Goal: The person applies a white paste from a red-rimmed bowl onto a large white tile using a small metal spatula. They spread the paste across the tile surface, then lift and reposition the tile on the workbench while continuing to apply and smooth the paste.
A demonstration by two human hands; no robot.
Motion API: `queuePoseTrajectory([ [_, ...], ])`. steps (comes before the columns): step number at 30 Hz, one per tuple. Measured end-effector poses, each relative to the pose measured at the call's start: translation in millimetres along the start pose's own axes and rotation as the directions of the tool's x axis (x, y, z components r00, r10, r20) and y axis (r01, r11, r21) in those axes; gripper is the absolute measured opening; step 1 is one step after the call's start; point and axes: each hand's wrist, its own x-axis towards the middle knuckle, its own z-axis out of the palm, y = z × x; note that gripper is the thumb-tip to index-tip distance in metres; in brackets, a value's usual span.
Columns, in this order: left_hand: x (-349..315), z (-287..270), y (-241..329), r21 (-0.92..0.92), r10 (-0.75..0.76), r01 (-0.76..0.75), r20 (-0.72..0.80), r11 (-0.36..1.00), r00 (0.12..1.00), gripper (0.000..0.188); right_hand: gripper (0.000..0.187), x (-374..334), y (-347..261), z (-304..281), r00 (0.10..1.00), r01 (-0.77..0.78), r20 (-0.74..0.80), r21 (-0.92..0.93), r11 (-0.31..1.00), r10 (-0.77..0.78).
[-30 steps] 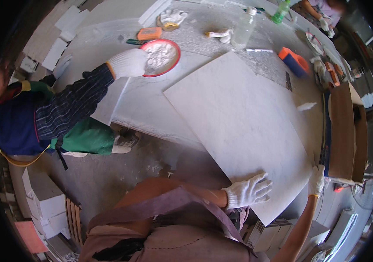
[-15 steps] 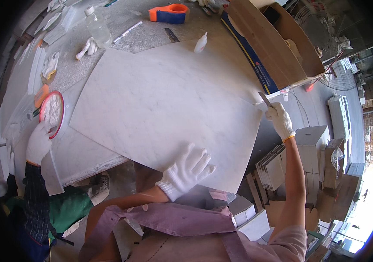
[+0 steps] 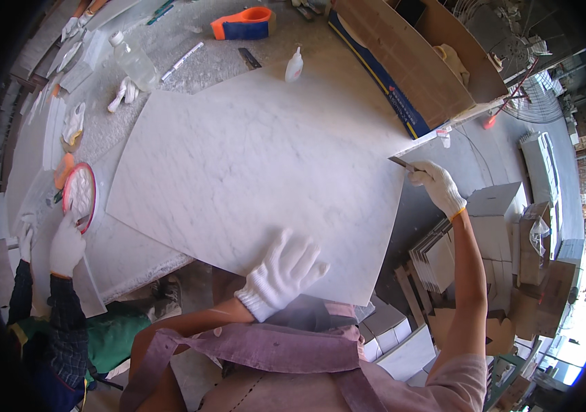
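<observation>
A large white marble-look slab with grey veins lies in front of me, its near edge reaching past the worktable. My left hand, in a white knit glove, rests on the slab near that edge with its fingers spread. Gloved in the same way, my right hand is closed around a thin, flat, dark grey metal tool. The tool's tip points left at the slab's far right corner; whether it touches the edge I cannot tell. My right fingers hide the tool's other end.
Beyond the slab stand a cardboard box, a small squeeze bottle, an orange-and-blue tape dispenser and a clear bottle. At left, a co-worker's gloved hand is at a red-rimmed bowl of white paste. Cartons stand right.
The tool in my right hand has swung from pointing steeply away to pointing more to the left. My left hand stays on the slab. The co-worker's second hand shows more, and the view has shifted slightly.
</observation>
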Motion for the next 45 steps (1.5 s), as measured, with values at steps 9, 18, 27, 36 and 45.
queuePoseTrajectory([
  [9,-9,-14,-4,0.047,-0.006,0.006,0.0,0.999,1.0,0.035,0.034,-5,-5,6,0.996,-0.021,0.083,0.045,0.999,0.017],
  [18,-13,-7,-6,0.04,0.038,-0.039,0.031,0.998,0.999,0.036,0.033,-10,-6,2,0.998,-0.04,0.054,0.087,0.995,0.035],
  [27,-12,3,2,-0.076,-0.081,0.076,-0.057,0.994,0.995,0.033,0.033,-8,-12,1,0.998,-0.032,0.057,0.008,0.999,0.032],
  [36,-13,-2,-4,-0.053,-0.014,0.014,0.001,0.999,1.0,0.034,0.031,-5,-6,13,0.974,0.02,0.224,-0.234,0.972,0.033],
  [45,-12,-3,-1,-0.026,-0.089,0.086,-0.123,0.996,0.988,0.039,0.035,-15,-1,-9,0.998,-0.037,-0.043,0.094,0.995,0.041],
])
